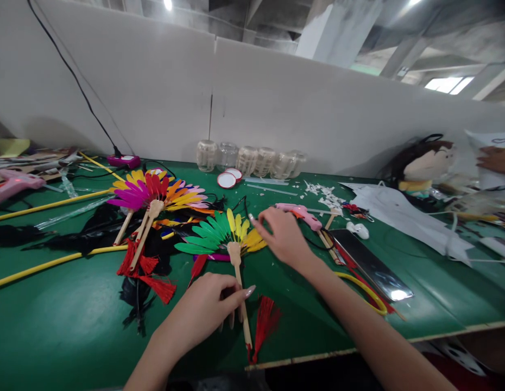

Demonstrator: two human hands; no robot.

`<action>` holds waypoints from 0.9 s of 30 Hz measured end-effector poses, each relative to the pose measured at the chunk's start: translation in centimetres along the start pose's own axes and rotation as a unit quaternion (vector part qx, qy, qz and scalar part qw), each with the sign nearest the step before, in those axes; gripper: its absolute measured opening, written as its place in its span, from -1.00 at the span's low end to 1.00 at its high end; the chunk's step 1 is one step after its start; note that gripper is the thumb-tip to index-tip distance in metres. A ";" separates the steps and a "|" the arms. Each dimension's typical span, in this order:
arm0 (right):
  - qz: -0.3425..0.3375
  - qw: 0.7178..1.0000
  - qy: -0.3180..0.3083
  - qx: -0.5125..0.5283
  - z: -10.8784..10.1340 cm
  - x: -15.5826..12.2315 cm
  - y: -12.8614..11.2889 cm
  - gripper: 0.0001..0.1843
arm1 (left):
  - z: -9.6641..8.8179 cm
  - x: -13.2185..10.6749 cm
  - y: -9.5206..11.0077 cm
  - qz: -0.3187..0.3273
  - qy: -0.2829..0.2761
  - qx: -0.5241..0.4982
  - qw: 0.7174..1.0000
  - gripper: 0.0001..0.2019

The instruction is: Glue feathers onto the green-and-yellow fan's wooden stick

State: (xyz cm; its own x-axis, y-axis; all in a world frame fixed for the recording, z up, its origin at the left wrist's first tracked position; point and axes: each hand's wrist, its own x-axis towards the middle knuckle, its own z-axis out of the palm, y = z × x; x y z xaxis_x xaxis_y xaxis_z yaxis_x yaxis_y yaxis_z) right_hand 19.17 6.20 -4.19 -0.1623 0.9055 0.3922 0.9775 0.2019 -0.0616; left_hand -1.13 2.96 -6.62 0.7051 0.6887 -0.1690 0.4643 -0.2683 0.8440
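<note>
A feather fan with green and yellow feathers [209, 233] lies before me, its wooden handle [245, 320] pointing toward the table edge. My left hand [209, 304] is closed around that handle, thumb on top. From the handle's lower end hangs a red tassel [264, 326]. My right hand [283, 233] is at the fan's right side, fingers bent together beside the yellow feathers; what its fingertips pinch, if anything, is hidden. Left of it lie finished-looking multicoloured feather fans [155, 195] with wooden handles and red tassels [158, 288].
Pink glue guns lie at right [303, 214] and far left [16, 184]. A phone [372, 263] and white earbud case [357, 230] are on the right. Several glass jars [248, 160] line the back wall. Black feathers [81, 233] and yellow tubes [40, 271] spread left. Another person's hand [497, 160] shows far right.
</note>
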 end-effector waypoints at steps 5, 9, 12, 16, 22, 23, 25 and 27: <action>0.081 0.996 -0.028 -0.018 -2.9 -0.6 4.4 -0.63 | 0.0 0.0 0.1 -0.007 -0.008 -0.006 1.000 -0.56; 0.060 0.985 -0.160 -0.016 -2.6 -2.0 6.8 -0.60 | 0.1 0.1 0.0 -0.005 0.002 0.012 1.000 -0.57; 0.040 0.978 -0.200 -0.037 -1.8 -2.5 7.3 -0.61 | 0.1 0.2 -0.1 -0.007 -0.001 0.008 1.000 -0.56; 0.016 0.970 -0.227 -0.090 -1.3 -2.7 7.5 -0.63 | 0.2 0.1 0.0 -0.011 -0.009 -0.008 1.000 -0.57; -0.057 0.950 -0.258 -0.168 -0.8 -3.3 8.3 -0.67 | 0.2 0.0 0.1 -0.018 -0.012 -0.004 1.000 -0.57; -0.061 0.950 -0.255 -0.172 -0.7 -3.3 8.3 -0.66 | 0.2 0.0 0.2 -0.017 -0.009 0.003 1.000 -0.57; -0.061 0.950 -0.252 -0.172 -0.5 -3.4 8.4 -0.66 | 0.1 0.1 0.2 -0.016 -0.003 0.016 1.000 -0.57; -0.063 0.952 -0.249 -0.167 -0.4 -3.3 8.5 -0.66 | 0.1 0.1 0.2 -0.015 -0.001 0.025 1.000 -0.57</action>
State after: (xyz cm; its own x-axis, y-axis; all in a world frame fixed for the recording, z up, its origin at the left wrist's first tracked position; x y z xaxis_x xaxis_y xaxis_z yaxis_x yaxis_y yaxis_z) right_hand 28.06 4.74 -5.62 -0.2442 0.9632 -0.1124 0.9205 0.2667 0.2855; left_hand -0.89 2.94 -6.55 0.6913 0.6961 -0.1939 0.5111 -0.2813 0.8122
